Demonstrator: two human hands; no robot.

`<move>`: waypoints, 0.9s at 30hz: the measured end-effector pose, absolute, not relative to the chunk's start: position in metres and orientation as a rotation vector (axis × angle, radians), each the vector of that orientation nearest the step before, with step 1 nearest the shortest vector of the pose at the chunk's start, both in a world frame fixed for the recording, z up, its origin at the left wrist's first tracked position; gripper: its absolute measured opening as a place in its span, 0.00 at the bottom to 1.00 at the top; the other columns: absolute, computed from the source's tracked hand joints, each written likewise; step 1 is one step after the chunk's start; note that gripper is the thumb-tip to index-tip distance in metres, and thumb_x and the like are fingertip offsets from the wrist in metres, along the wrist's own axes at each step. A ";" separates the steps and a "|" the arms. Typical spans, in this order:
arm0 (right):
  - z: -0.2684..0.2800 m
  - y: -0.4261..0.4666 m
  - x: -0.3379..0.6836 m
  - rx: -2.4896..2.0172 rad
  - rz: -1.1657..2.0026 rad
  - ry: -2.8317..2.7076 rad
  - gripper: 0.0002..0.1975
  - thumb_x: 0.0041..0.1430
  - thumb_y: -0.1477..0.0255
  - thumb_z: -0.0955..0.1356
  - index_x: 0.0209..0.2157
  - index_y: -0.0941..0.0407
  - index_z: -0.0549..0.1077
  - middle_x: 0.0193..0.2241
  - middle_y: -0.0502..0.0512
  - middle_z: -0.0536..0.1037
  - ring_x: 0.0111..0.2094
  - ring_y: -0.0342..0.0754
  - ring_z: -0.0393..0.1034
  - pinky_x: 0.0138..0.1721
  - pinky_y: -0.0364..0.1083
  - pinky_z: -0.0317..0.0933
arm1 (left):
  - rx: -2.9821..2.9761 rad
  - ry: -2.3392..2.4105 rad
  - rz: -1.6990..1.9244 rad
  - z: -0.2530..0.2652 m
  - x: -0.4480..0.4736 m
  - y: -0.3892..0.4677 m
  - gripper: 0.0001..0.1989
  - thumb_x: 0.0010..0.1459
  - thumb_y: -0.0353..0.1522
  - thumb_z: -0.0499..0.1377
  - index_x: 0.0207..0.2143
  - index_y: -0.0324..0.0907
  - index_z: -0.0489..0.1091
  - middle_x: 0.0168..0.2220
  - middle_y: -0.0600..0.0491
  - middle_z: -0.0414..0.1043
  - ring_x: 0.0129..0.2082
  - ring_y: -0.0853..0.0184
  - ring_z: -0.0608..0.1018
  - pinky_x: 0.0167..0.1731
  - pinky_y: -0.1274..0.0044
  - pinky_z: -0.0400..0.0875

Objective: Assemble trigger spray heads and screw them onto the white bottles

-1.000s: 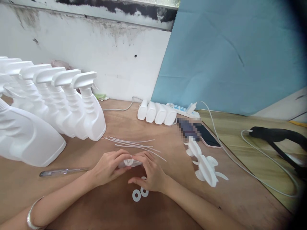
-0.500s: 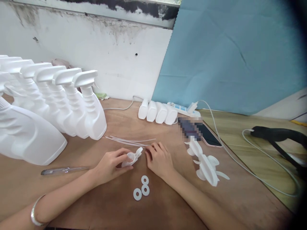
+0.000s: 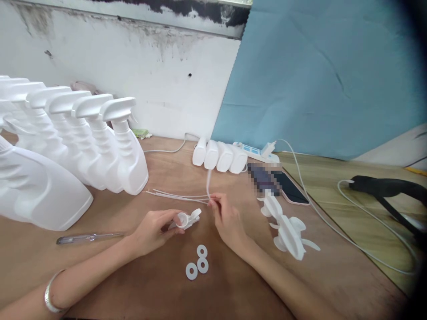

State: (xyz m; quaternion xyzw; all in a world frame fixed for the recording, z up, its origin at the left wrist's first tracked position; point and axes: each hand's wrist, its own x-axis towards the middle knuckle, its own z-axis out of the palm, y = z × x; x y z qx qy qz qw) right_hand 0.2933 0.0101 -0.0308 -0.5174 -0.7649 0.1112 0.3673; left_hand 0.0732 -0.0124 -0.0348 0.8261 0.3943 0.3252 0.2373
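Note:
My left hand (image 3: 155, 230) is closed round a small white spray trigger head (image 3: 191, 220), its round collar opening facing up. Between the thumb and fingertips of my right hand (image 3: 229, 222) is a thin white dip tube (image 3: 208, 183), raised off the table and slightly blurred. Several more dip tubes (image 3: 176, 194) lie flat just behind my hands. In front of them, three white ring washers (image 3: 202, 265) rest close together. More white trigger heads (image 3: 289, 235) lie in a cluster to the right of my right forearm.
White spray bottles (image 3: 130, 164) stand in rows at left, one tilted in front. A clear-handled screwdriver (image 3: 75, 239) lies near my left forearm. White plastic covers (image 3: 225, 156), a power strip (image 3: 255, 152), a phone (image 3: 290, 189) and a white cable (image 3: 302, 178) occupy the back and right.
My right hand has pinched a dip tube from the bunch, lifted one end upright and moved slightly right. My left hand has turned the trigger head so its opening shows more.

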 end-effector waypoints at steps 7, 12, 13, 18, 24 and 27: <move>0.002 0.003 0.277 -0.973 1.019 -1.548 0.07 0.60 0.67 0.62 0.37 0.55 0.66 0.33 0.54 0.76 0.28 0.43 0.72 0.30 0.44 0.69 | 2.072 1.084 0.865 -0.034 0.074 -0.014 0.12 0.53 0.36 0.59 0.38 0.43 0.63 0.35 0.55 0.74 0.28 0.72 0.75 0.28 0.83 0.70; 0.014 -0.002 0.264 -0.862 0.929 -1.710 0.06 0.62 0.69 0.59 0.39 0.54 0.63 0.29 0.51 0.77 0.27 0.42 0.74 0.30 0.42 0.69 | 2.215 1.113 0.860 -0.032 0.074 -0.014 0.08 0.53 0.35 0.59 0.35 0.42 0.66 0.27 0.57 0.73 0.22 0.74 0.71 0.23 0.84 0.65; 0.015 -0.003 0.262 -0.860 0.885 -1.767 0.05 0.62 0.70 0.59 0.39 0.54 0.63 0.28 0.51 0.76 0.26 0.41 0.74 0.30 0.41 0.68 | 2.225 1.115 0.866 -0.031 0.075 -0.014 0.08 0.52 0.35 0.59 0.35 0.42 0.67 0.28 0.57 0.73 0.22 0.73 0.71 0.23 0.83 0.64; 0.014 -0.001 0.259 -0.875 0.688 -1.945 0.06 0.63 0.73 0.57 0.39 0.54 0.62 0.26 0.49 0.76 0.25 0.40 0.72 0.29 0.39 0.66 | 2.263 1.106 0.899 -0.033 0.074 -0.012 0.09 0.52 0.35 0.59 0.35 0.42 0.67 0.29 0.56 0.74 0.24 0.73 0.72 0.25 0.83 0.64; 0.010 -0.001 0.257 -0.873 0.505 -2.003 0.07 0.62 0.75 0.57 0.40 0.54 0.63 0.26 0.49 0.76 0.25 0.40 0.73 0.28 0.38 0.65 | 2.306 1.099 0.901 -0.037 0.073 -0.011 0.09 0.53 0.36 0.58 0.36 0.42 0.66 0.27 0.56 0.72 0.21 0.74 0.69 0.23 0.84 0.61; 0.008 -0.003 0.255 -0.845 0.382 -2.024 0.08 0.62 0.76 0.58 0.40 0.55 0.64 0.27 0.50 0.76 0.28 0.41 0.73 0.29 0.38 0.65 | 2.281 1.095 0.894 -0.037 0.072 -0.011 0.09 0.53 0.36 0.58 0.36 0.42 0.66 0.29 0.56 0.73 0.23 0.73 0.71 0.25 0.83 0.62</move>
